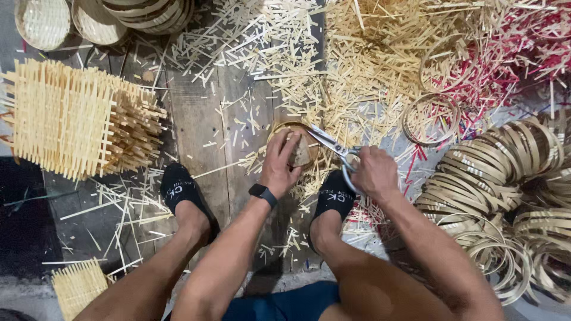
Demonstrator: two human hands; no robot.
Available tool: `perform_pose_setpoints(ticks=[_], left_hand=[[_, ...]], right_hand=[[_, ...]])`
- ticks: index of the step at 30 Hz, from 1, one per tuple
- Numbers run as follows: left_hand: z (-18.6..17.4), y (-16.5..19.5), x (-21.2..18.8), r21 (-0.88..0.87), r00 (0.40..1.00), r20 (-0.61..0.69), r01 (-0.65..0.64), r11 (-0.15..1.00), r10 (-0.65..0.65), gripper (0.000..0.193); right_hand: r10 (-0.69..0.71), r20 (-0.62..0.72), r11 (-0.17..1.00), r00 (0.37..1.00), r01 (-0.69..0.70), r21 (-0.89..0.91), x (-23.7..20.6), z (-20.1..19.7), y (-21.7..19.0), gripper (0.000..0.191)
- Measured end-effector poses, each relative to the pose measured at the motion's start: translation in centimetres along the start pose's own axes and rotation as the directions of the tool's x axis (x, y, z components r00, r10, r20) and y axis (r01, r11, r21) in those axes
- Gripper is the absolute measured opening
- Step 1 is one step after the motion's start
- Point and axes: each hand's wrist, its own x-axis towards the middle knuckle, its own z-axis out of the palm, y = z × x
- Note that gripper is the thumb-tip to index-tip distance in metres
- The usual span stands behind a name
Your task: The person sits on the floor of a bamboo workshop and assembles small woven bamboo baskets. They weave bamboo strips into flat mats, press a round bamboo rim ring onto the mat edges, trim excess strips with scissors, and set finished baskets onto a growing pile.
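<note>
My left hand [281, 161] grips a small round woven bamboo basket [299, 144] held low over the wooden floor, its rim showing above my fingers. My right hand [373, 173] holds metal scissors [331, 142] by the handles, with the blades pointing up-left at the basket's edge. A dark watch [262, 193] sits on my left wrist. Both feet in black socks [178, 189] rest on the floor, one on each side of my left arm.
A stack of woven bamboo mats [77, 119] lies at the left. Finished baskets [95, 18] sit top left. Bamboo rings [493, 172] pile up at the right. Bamboo offcuts [357, 53] and red strips [505, 65] cover the floor ahead.
</note>
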Motion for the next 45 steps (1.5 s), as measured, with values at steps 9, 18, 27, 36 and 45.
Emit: perform_pose_setpoints(ticks=[9, 18, 27, 36, 45], left_hand=[[2.2, 2.9, 0.1, -0.053, 0.976, -0.167, 0.131, 0.990, -0.138, 0.086], [1.5, 1.3, 0.2, -0.146, 0.978, -0.115, 0.158, 0.977, -0.176, 0.070], [-0.8, 0.2, 0.8, -0.030, 0.996, 0.039, 0.087, 0.996, -0.085, 0.072], [-3.2, 0.5, 2.1, -0.005, 0.971, 0.238, -0.021, 1.000, 0.021, 0.073], [-3.5, 0.2, 3.0, 0.036, 0.962, 0.228, -0.164, 0.986, 0.151, 0.068]], right_hand=[[-0.171, -0.254, 0.985, 0.952, 0.158, -0.072, 2.7, -0.3, 1.0, 0.058], [-0.151, -0.153, 0.989, 0.977, 0.151, -0.010, 3.5, 0.1, 1.6, 0.057], [-0.097, -0.085, 0.995, 0.992, 0.097, 0.002, 3.9, 0.3, 1.8, 0.044], [-0.143, -0.057, 0.988, 0.988, 0.140, -0.061, 4.6, -0.6, 1.2, 0.043], [-0.133, -0.008, 0.991, 0.991, 0.133, -0.015, 5.6, -1.4, 0.2, 0.050]])
